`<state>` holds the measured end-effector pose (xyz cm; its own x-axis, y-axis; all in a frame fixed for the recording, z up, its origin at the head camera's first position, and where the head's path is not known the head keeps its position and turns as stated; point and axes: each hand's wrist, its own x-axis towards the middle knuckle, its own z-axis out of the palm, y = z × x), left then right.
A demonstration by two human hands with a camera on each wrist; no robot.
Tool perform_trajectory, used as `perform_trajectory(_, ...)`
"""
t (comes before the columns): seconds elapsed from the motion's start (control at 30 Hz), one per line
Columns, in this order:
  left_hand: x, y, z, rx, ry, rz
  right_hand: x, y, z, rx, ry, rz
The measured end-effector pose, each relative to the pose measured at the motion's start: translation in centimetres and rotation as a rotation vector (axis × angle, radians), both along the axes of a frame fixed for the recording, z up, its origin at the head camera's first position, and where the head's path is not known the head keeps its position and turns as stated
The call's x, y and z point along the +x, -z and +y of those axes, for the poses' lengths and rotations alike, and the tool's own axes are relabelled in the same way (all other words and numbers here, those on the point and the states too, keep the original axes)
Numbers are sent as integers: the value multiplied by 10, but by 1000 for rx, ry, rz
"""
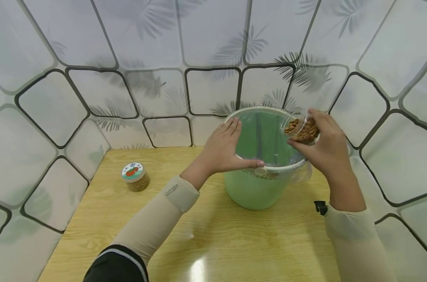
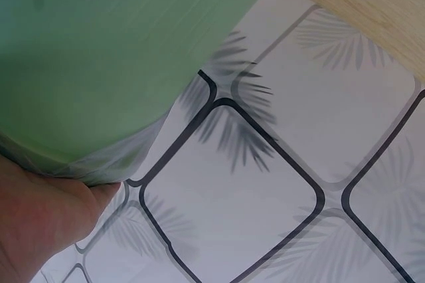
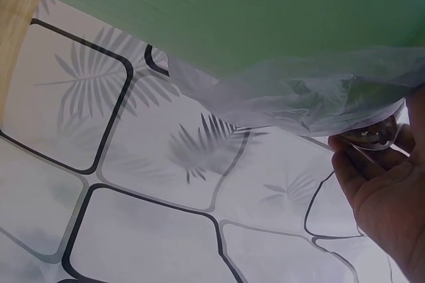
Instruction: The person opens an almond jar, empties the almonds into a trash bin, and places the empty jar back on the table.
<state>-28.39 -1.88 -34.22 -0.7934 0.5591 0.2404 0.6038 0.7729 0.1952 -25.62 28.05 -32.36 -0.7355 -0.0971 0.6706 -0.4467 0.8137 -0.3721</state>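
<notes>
A green trash can [image 1: 257, 192] with a white rim is lined with a thin clear plastic bag [image 3: 292, 94], which hangs over the outside of the rim. My left hand [image 1: 224, 147] rests on the can's left rim, fingers straight and thumb stretched along the front edge. At the right rim, my right hand [image 1: 327, 143] grips a clear plastic jar of almonds [image 1: 305, 131]. The jar is tilted, its mouth facing left over the can, and the almonds lie inside it. In the right wrist view the bag and can hide most of the jar.
A small lidded jar [image 1: 136, 178] with brown contents and a tomato picture on its lid stands at the table's left. The wooden table [image 1: 185, 243] meets patterned walls [image 1: 213, 92] at the back and sides.
</notes>
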Motion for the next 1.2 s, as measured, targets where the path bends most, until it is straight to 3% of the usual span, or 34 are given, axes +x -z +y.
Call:
perform_trajectory(0.53,-1,2,0,11,1,10,0,-2,-4,40,-39,13)
perform_trajectory(1.2,0,2,0,23,0,10,0,-5,-3,76,-28,22)
